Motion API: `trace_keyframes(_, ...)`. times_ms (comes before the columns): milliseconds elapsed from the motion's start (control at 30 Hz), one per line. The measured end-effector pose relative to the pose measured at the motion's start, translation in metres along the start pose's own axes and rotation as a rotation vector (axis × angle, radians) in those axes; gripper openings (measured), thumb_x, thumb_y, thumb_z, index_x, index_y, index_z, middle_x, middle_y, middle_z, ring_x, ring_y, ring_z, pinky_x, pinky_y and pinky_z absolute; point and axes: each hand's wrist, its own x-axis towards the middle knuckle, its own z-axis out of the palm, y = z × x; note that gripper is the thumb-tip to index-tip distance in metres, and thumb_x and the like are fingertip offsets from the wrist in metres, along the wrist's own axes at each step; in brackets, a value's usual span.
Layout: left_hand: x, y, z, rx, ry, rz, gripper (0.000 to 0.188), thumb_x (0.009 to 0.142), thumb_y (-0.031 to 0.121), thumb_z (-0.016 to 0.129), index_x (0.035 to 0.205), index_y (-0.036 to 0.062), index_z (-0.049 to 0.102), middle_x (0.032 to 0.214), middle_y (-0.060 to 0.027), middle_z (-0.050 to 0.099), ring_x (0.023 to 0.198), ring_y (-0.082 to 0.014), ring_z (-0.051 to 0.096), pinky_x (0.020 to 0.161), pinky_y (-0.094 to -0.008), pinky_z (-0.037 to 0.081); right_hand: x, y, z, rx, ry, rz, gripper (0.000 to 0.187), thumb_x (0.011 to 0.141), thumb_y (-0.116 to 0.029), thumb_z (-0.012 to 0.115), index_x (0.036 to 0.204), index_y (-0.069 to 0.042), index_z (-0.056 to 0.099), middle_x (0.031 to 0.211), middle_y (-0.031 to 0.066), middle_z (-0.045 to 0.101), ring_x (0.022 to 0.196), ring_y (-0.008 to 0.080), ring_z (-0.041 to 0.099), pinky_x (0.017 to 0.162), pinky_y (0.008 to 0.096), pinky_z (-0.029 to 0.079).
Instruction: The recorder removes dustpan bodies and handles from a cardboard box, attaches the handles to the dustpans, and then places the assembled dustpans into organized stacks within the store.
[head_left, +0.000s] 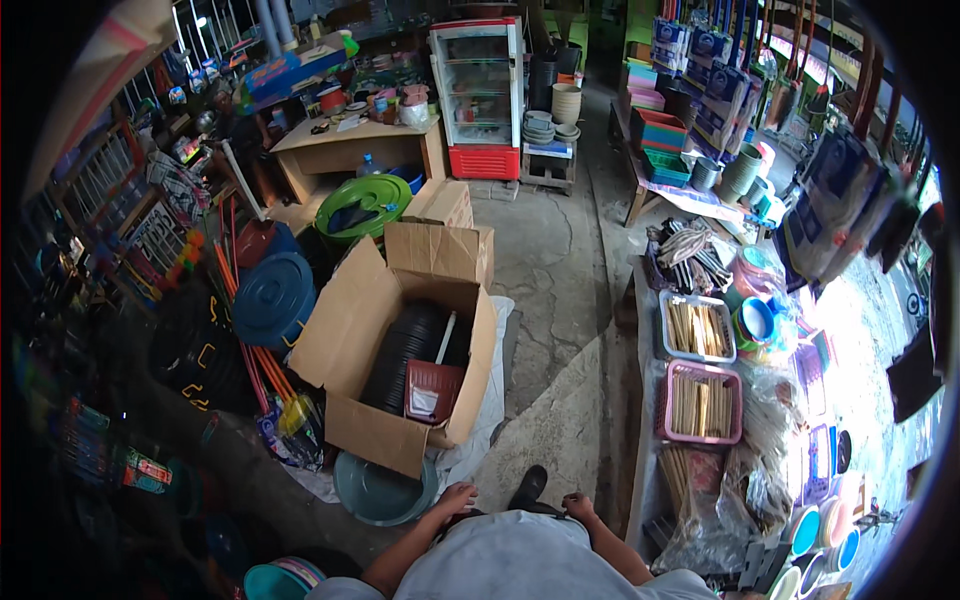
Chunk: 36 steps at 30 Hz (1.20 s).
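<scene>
My left hand (457, 498) hangs by my left thigh, its fingers loosely bent and apart, with nothing seen in it. The grey-blue plastic basin (385, 490) on the floor is closest to it. On the other side, my right hand (577, 506) is low beside my right leg. Its fingers are curled in; whatever they may hold is too small to make out. Ahead on the left stands an open cardboard box (340, 340). Inside it lie a stack of black ribbed pots (405, 350) and a dark red square plastic container (435, 388).
To the right, a long table carries a white basket (697, 328) and a pink basket (703, 402) of wooden sticks. A blue lidded bin (273, 298) and green tub lid (363, 203) stand left. A glass-door fridge (480, 100) and wooden desk (355, 140) are farther back.
</scene>
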Motion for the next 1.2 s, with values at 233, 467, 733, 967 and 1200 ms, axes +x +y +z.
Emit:
trace_keyframes(233, 0.013, 0.084, 0.031, -0.323, 0.113, 0.078, 0.037, 0.099, 0.033, 0.056, 0.123, 0.0047, 0.053, 0.119, -0.0128, 0.061, 0.109, -0.0243, 0.060, 0.087, -0.0405, 0.054, 0.083, -0.064, -0.060, 0.003, 0.046, -0.282, 0.035, 0.085, -0.026, 0.065, 0.110, -0.002, 0.068, 0.090, 0.0134, 0.073, 0.078, 0.0209, 0.071, 0.071, 0.0340, 0.055)
trace_keyframes(467, 0.047, 0.134, 0.033, -0.371, 0.089, 0.015, 0.037, 0.099, 0.029, 0.054, 0.125, 0.0017, 0.051, 0.121, -0.0156, 0.060, 0.113, -0.0266, 0.059, 0.096, -0.0415, 0.051, 0.122, -0.132, -0.122, -0.242, -0.178, -0.544, 0.035, 0.087, -0.029, 0.064, 0.111, -0.004, 0.067, 0.100, 0.0188, 0.071, 0.093, 0.0309, 0.070, 0.081, 0.0399, 0.054)
trace_keyframes(733, 0.150, 0.223, 0.019, -0.753, 0.039, 0.038, 0.041, 0.097, 0.031, 0.055, 0.127, 0.0016, 0.051, 0.116, -0.0133, 0.063, 0.103, -0.0250, 0.063, 0.092, -0.0399, 0.053, 0.180, -0.247, -0.131, -0.100, -0.136, -0.507, 0.031, 0.091, -0.028, 0.063, 0.110, -0.003, 0.066, 0.096, 0.0156, 0.071, 0.084, 0.0260, 0.070, 0.076, 0.0360, 0.055)
trace_keyframes(967, 0.189, 0.304, 0.008, -0.734, 0.178, -0.024, 0.041, 0.096, 0.036, 0.054, 0.125, 0.0075, 0.055, 0.113, -0.0079, 0.066, 0.095, -0.0209, 0.064, 0.082, -0.0365, 0.054, 0.244, -0.334, -0.124, -0.162, -0.199, -0.458, 0.032, 0.094, -0.029, 0.063, 0.111, -0.001, 0.064, 0.095, 0.0128, 0.071, 0.082, 0.0212, 0.069, 0.075, 0.0343, 0.055)
trace_keyframes(1200, 0.204, 0.276, -0.014, -1.050, 0.297, -0.147, 0.041, 0.097, 0.033, 0.051, 0.129, 0.0069, 0.050, 0.120, -0.0114, 0.062, 0.103, -0.0230, 0.061, 0.086, -0.0403, 0.055, 0.292, -0.434, -0.117, -0.253, -0.401, -0.574, 0.029, 0.092, -0.024, 0.062, 0.112, -0.004, 0.065, 0.100, 0.0161, 0.071, 0.095, 0.0286, 0.070, 0.083, 0.0379, 0.053)
